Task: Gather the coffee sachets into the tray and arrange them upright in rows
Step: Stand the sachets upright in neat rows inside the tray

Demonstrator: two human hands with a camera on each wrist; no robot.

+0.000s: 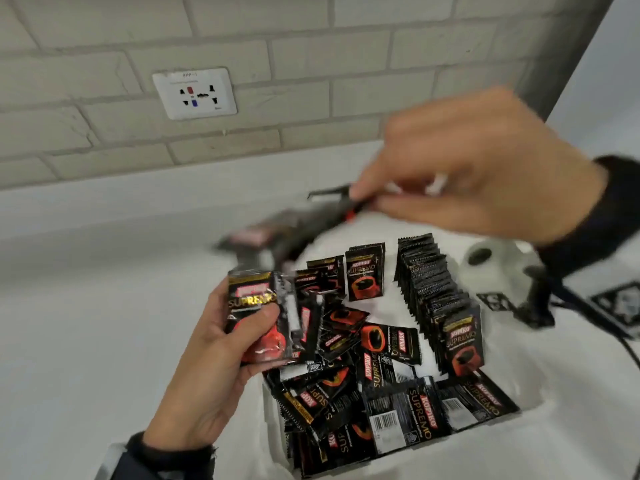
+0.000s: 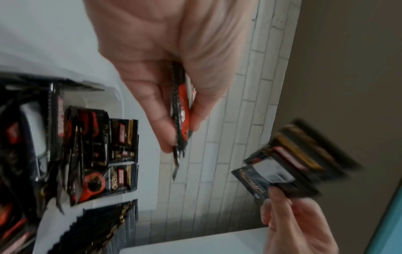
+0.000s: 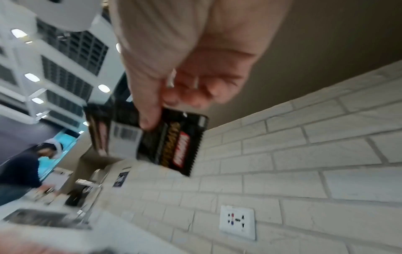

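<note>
Head view has your right hand (image 1: 485, 168) pinching a blurry fan of sachets (image 1: 277, 233) by one end over the bench (image 1: 104, 306), left hand (image 1: 214, 341) gripping a few more beside the tray (image 1: 273, 393), so they'll probably slip out and knock that upright row (image 1: 433, 289) flat.

Our head view looking down close over the tray (image 1: 277, 455) by the brick wall (image 1: 242, 36), our left wrist view rolled sideways, sharing that tray (image 2: 121, 103), our right wrist view tilted upward, sharing the wall socket (image 3: 237, 221)
</note>
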